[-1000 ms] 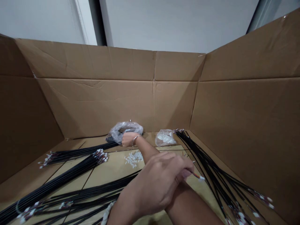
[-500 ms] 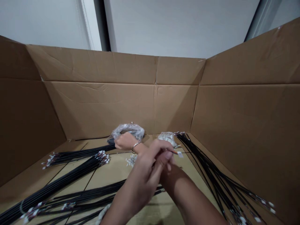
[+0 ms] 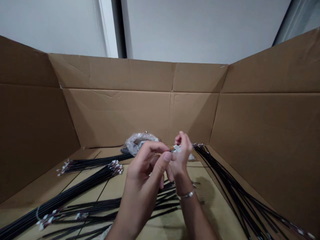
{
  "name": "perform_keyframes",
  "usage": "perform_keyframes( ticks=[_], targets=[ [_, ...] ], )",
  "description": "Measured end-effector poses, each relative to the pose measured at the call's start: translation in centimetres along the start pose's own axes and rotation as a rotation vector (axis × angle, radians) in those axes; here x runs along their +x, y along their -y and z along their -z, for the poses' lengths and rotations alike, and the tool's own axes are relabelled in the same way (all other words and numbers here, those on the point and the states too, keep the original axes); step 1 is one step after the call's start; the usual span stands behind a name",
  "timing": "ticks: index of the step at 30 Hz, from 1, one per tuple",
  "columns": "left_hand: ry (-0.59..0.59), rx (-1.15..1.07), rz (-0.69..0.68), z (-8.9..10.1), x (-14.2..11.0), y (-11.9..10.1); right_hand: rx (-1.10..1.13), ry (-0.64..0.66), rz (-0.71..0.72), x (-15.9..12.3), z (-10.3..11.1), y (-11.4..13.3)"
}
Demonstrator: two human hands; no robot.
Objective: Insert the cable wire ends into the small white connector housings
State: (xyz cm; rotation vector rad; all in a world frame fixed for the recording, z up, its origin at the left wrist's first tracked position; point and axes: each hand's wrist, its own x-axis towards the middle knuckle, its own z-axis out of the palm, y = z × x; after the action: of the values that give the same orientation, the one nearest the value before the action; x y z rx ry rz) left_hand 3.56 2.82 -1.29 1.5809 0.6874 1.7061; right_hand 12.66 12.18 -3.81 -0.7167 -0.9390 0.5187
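My left hand [image 3: 150, 165] is closed in a pinch, thumb against forefinger, on a thin coloured wire end. A small white connector [image 3: 177, 148] sticks out to the right of those fingertips, at the wire's end. Just beyond it is my right hand [image 3: 182, 151], with a bracelet at the wrist. Its fingers are curled together and point up; whatever they may hold is hidden. Below both hands lies a row of black cables [image 3: 140, 203], partly covered by my left forearm.
Bundled black cables [image 3: 85, 186] with white connector ends lie left. Another bundle [image 3: 225, 180] runs along the right wall. A clear plastic bag [image 3: 141, 138] stands at the back. Cardboard walls [image 3: 125, 116] enclose the work surface on three sides.
My right hand has swung from near the plastic bag on the left to the right, behind the connector. My left hand still pinches the wire, now slightly farther left. The view has shifted a little.
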Motion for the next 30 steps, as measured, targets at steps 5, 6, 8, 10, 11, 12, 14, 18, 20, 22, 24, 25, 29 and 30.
perform_keyframes(
  ticks=[5, 6, 8, 10, 11, 12, 14, 18, 20, 22, 24, 25, 29, 30],
  targets=[
    [-0.009, -0.014, -0.026, 0.0, 0.3, -0.1, 0.124, 0.049, 0.009, -0.8, 1.9, 4.8],
    [-0.018, -0.015, -0.035, 0.0, 0.3, -0.1, 0.142, 0.097, -0.002, -1.2, 2.2, 5.6],
    [-0.033, -0.007, -0.05, -0.1, 0.3, -0.2, 0.193, 0.202, -0.053, -2.0, 2.7, 6.6],
    [-0.046, -0.001, -0.075, -0.2, 0.2, -0.2, 0.22, 0.289, -0.081, -2.4, 2.9, 6.9],
    [-0.052, 0.0, -0.086, -0.3, 0.1, -0.2, 0.231, 0.326, -0.096, -2.5, 3.0, 6.9],
    [-0.058, -0.001, -0.096, -0.3, 0.1, -0.2, 0.241, 0.361, -0.108, -2.5, 3.0, 6.9],
    [-0.079, -0.013, -0.121, -0.4, 0.1, -0.1, 0.242, 0.413, -0.118, -2.5, 3.1, 7.0],
    [-0.13, -0.028, -0.118, -0.3, 0.0, 0.0, 0.163, 0.447, -0.074, -2.1, 3.2, 7.4],
    [-0.138, -0.041, -0.093, -0.3, -0.1, 0.1, 0.134, 0.441, -0.069, -2.0, 3.3, 7.5],
    [-0.125, -0.069, -0.081, -0.2, -0.2, 0.0, 0.115, 0.438, -0.069, -1.9, 3.5, 7.5],
    [-0.105, -0.094, -0.067, -0.2, -0.1, -0.3, 0.1, 0.448, -0.063, -1.9, 3.7, 7.4],
    [-0.098, -0.098, -0.05, -0.1, -0.1, -0.4, 0.093, 0.456, -0.059, -1.8, 3.8, 7.4],
    [-0.08, -0.082, 0.003, -0.2, 0.0, -0.7, 0.057, 0.499, -0.063, -1.5, 4.5, 7.5],
    [-0.085, -0.079, 0.009, -0.2, -0.1, -0.8, 0.052, 0.503, -0.068, -1.4, 4.7, 7.6]
  ],
)
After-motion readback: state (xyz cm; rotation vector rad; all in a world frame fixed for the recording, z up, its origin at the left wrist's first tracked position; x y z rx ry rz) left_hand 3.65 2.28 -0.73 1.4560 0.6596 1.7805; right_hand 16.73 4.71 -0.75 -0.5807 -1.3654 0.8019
